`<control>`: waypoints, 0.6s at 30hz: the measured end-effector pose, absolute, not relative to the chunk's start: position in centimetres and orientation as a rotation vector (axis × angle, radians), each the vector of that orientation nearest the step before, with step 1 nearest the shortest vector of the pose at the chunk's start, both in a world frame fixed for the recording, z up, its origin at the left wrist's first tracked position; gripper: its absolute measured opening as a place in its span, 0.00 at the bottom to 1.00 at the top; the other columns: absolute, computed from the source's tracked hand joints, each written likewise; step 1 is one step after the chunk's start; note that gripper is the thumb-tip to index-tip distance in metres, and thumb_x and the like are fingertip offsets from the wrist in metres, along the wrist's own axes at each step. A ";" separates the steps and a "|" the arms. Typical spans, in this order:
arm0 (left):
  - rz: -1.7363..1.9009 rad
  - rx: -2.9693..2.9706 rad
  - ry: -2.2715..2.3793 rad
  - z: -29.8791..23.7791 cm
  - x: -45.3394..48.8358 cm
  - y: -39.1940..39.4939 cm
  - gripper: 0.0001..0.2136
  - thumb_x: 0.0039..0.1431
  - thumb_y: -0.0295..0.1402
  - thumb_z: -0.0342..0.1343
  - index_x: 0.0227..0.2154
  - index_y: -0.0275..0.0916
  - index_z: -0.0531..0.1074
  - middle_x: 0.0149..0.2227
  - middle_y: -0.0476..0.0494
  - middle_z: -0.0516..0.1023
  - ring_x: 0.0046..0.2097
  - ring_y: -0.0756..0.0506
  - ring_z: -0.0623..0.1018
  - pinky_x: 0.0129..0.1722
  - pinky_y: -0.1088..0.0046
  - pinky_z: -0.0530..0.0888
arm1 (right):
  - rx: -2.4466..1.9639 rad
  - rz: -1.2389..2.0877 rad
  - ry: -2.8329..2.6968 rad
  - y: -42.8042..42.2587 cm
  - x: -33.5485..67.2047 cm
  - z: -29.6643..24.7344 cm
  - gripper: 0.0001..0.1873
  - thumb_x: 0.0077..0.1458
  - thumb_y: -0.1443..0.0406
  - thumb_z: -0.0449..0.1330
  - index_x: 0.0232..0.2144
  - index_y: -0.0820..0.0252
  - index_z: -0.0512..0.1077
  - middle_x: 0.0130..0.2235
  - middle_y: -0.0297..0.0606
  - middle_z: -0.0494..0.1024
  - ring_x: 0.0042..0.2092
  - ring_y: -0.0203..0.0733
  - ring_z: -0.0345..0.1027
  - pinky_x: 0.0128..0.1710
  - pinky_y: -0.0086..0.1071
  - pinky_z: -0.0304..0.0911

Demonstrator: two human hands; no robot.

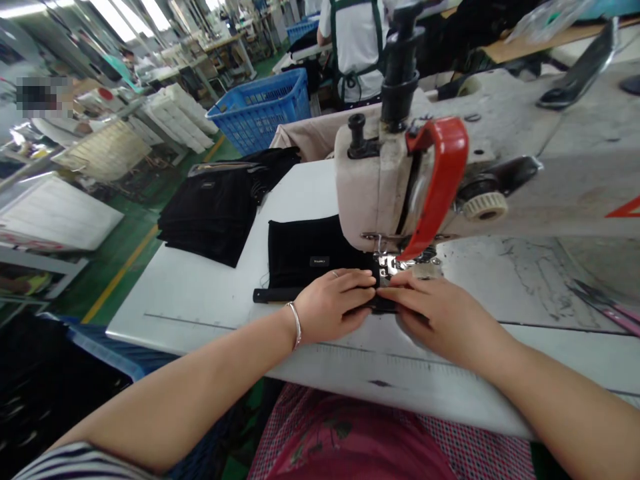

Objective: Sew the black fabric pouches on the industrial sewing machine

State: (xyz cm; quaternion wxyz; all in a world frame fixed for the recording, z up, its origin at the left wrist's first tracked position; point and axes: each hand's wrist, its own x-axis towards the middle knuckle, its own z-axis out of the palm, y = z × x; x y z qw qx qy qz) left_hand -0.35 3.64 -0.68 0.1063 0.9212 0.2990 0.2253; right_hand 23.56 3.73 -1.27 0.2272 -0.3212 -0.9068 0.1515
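A black fabric panel [300, 250] with a small label lies on the white table, its right edge under the presser foot [389, 265] of the sewing machine [367, 180]. My left hand [337, 300] rests flat on the panel's near right part, fingers stretched toward the foot. Just right of it, my right hand [435, 310] lies with its fingers on the fabric edge close to the needle area. The fingertips of both hands almost meet. A narrow dark strip [275, 295] sticks out to the left along the panel's near edge. Some fabric is hidden beneath my hands.
Black fabric pieces [215, 207] are stacked on the table's left. Scissors [607, 307] lie at the right, and a red guard [445, 180] juts from the machine head. A blue basket [265, 110] and a person [357, 50] are beyond the table.
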 end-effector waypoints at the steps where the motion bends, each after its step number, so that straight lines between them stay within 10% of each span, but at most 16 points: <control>1: 0.679 2.717 0.879 -0.8 -0.4 4.1 0.11 0.62 0.31 0.53 0.46 0.36 0.71 0.51 0.40 0.74 0.57 0.44 0.71 0.59 0.61 0.71 | -0.921 0.405 -2.499 3.8 23.5 -1.3 0.19 0.59 0.71 0.52 0.52 0.59 0.70 0.48 0.43 0.74 0.45 0.46 0.70 0.44 0.43 0.68; 10: 0.723 2.742 0.868 -1.0 -0.3 6.1 0.11 0.62 0.31 0.54 0.46 0.35 0.72 0.49 0.39 0.74 0.55 0.42 0.72 0.57 0.58 0.71 | -1.038 0.325 -2.451 3.9 23.3 -1.1 0.19 0.60 0.69 0.53 0.54 0.57 0.68 0.45 0.42 0.76 0.45 0.47 0.70 0.42 0.39 0.66; 18: 0.826 2.664 0.940 -0.5 -1.3 5.8 0.06 0.64 0.28 0.53 0.40 0.39 0.75 0.43 0.44 0.79 0.48 0.47 0.76 0.51 0.63 0.74 | -1.378 0.004 -2.303 4.9 24.4 -0.6 0.13 0.62 0.59 0.54 0.30 0.58 0.71 0.32 0.41 0.74 0.40 0.50 0.66 0.37 0.41 0.62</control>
